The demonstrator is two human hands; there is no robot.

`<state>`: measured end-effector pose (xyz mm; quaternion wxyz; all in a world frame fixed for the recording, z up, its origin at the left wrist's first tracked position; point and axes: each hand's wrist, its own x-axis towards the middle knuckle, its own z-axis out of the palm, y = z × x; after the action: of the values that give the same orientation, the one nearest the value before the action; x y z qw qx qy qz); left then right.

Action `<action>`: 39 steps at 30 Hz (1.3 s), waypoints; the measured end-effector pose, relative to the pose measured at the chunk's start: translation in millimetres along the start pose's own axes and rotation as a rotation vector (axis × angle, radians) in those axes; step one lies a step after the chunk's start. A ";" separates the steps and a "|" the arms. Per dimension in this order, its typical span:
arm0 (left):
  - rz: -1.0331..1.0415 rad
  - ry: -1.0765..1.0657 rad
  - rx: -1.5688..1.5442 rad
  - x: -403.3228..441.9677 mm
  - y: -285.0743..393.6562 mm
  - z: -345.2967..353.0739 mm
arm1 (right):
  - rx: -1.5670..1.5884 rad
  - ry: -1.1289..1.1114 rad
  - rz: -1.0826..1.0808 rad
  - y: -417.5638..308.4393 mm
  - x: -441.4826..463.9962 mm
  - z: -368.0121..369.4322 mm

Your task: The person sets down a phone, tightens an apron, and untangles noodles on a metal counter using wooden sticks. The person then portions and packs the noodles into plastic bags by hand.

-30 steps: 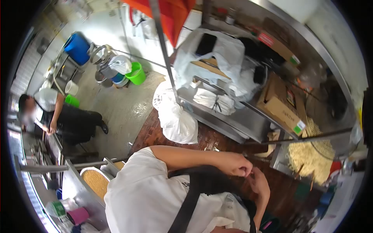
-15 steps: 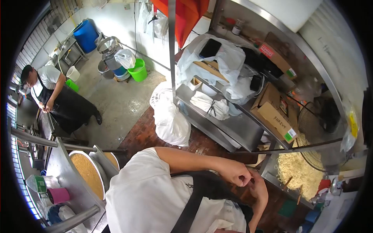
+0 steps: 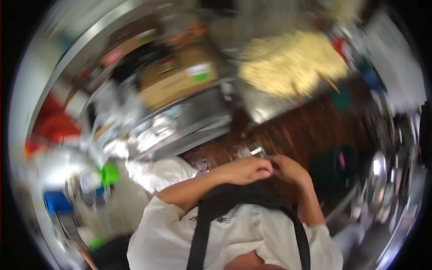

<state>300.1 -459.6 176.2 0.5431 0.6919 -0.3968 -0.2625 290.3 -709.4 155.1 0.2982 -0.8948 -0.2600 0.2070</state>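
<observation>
My left hand (image 3: 252,171) is in front of my apron (image 3: 243,193) with its fingers curled in. Close against it is my right hand (image 3: 288,169), its fingers bent towards the left one. Anything between the fingertips is too small or blurred to make out. Beyond the hands lies a pile of pale yellow noodles (image 3: 288,63) on a metal surface (image 3: 263,110). Two wooden sticks show at its near edge, one of them a clear stick (image 3: 330,83).
A metal shelf (image 3: 198,108) holds a cardboard box (image 3: 175,83) and plastic bags. A white sack (image 3: 162,174) stands on the floor at left. Metalware (image 3: 378,180) is blurred at right. Another person's dark apron (image 3: 108,254) shows at lower left.
My view has swung to the right, so the noodles are now straight ahead and the shelf lies to the left. Both hands stay close together in front of my body.
</observation>
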 end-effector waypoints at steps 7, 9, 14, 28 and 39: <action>-0.190 -0.323 0.038 138.7 10.8 59.1 | 0.164 0.128 0.485 82.8 -140.6 7.6; -0.235 -0.401 0.054 169.3 -7.4 76.4 | 0.205 0.172 0.624 106.5 -177.8 19.3; -0.272 -0.689 0.190 243.6 -40.0 115.2 | 0.458 0.447 0.961 186.2 -280.8 97.9; -0.166 -1.205 0.311 521.9 -65.6 173.4 | 1.796 1.116 1.171 157.7 -279.7 202.3; 0.119 -1.469 0.400 677.6 -3.9 300.2 | 2.063 1.425 1.173 183.0 -260.5 144.5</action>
<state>433.6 -1187.5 136.6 0.0175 0.4022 -0.7328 -0.5486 74.0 -927.0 -12.5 0.7559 -0.1605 0.6269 -0.0996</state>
